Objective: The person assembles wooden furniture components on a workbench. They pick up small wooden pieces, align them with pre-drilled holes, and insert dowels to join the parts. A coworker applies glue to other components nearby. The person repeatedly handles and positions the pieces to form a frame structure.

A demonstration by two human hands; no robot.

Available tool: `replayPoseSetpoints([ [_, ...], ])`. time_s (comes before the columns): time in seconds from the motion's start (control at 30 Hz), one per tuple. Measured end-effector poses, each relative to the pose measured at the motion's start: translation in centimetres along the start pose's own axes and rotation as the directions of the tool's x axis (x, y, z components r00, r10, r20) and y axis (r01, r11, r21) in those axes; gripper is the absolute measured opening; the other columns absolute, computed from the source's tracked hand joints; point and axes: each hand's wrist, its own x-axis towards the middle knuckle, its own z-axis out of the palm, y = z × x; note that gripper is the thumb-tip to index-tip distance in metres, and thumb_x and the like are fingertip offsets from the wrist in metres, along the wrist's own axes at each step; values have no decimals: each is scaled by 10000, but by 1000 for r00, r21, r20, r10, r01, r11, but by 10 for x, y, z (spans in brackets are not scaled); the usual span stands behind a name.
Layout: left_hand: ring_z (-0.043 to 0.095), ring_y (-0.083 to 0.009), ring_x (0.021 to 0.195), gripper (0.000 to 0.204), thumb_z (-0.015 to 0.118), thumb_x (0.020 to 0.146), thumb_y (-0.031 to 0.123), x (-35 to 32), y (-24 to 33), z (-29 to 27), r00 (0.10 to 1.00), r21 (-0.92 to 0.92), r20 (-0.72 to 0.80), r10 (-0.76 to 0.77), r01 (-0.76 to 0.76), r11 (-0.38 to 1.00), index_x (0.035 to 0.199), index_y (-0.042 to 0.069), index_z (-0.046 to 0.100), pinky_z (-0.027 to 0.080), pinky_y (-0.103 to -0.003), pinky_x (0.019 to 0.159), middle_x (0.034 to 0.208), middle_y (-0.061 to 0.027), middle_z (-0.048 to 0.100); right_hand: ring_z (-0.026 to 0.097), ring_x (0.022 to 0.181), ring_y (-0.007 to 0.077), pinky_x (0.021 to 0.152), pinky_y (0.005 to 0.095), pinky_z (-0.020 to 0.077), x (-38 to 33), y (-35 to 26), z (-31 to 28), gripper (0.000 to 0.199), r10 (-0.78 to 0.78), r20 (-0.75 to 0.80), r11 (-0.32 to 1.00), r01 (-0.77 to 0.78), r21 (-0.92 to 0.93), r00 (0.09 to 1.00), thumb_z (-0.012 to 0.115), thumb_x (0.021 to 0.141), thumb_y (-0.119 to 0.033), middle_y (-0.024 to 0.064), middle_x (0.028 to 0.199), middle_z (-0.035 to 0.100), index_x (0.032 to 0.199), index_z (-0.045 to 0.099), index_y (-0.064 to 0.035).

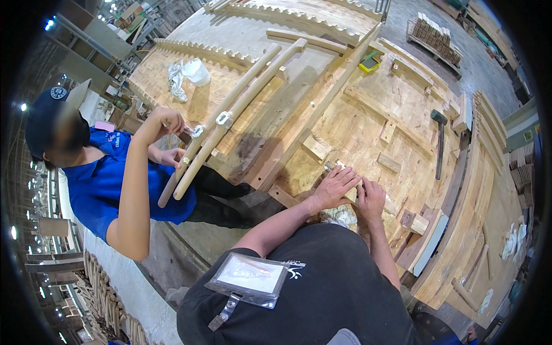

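My left hand [333, 188] lies over a small pale wooden piece [350, 195] at the near edge of the workbench [322, 121], its fingers pressed together. Close beside it, my right hand [371, 199] has its fingers bent around the other side of the same piece. Most of that piece is hidden under my hands. A small shiny metal part [330, 166] shows just beyond my left fingertips. Below my hands, against my shirt, a crumpled white cloth [339, 215] is bunched up.
A mallet [440, 135] and loose wooden blocks [317, 148] lie on the bench, among fixed wooden strips [397, 123]. At left, a co-worker in blue [115, 172] handles two long wooden poles [230, 118]. A white tub [197, 73] and a yellow-green box [370, 62] stand farther off.
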Motion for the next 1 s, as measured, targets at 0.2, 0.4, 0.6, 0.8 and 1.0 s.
replayPoseSetpoints([
  [0.2,348,-323,1577,1014,864,799,435,0,-2,4,1000,12,11,0,0,1000,1645,136,394,216,-537,1321,1635,-129,452,657,1037,326,920,474,466,0,1,0,360,27,36,1000,-27,1,999,677,982,-248,114,1071,707,1309,698,-98],
  [0.4,353,-326,1571,996,870,806,407,1,-1,1,1000,1,20,-10,10,1000,1639,128,400,219,-537,1318,1625,-133,460,659,1049,327,925,476,467,0,2,2,368,31,51,1000,-31,-5,998,670,985,-246,119,1075,709,1319,695,-95],
  [0.6,535,-365,1418,742,868,843,262,-3,-3,-36,991,-292,-124,-49,11,956,1497,82,568,402,-498,1221,1452,-163,605,654,1030,326,913,477,469,0,3,0,363,27,38,1000,-27,2,999,673,981,-249,111,1053,704,1317,703,-116],
  [0.8,723,-334,1121,325,812,870,31,-88,1,-212,791,-226,-477,-383,310,923,1186,76,753,586,-422,972,1180,-142,756,649,1008,321,895,474,469,1,0,3,351,17,27,1000,-17,-17,999,675,979,-259,102,1045,702,1305,716,-136],
  [1.0,662,-411,1183,366,640,1020,236,-237,-74,-323,469,146,-662,-585,846,513,1287,-11,680,518,-481,1018,1254,-230,710,652,996,324,893,477,469,-1,3,3,350,19,8,1000,-19,1,1000,672,984,-259,109,1036,703,1303,715,-120],
])
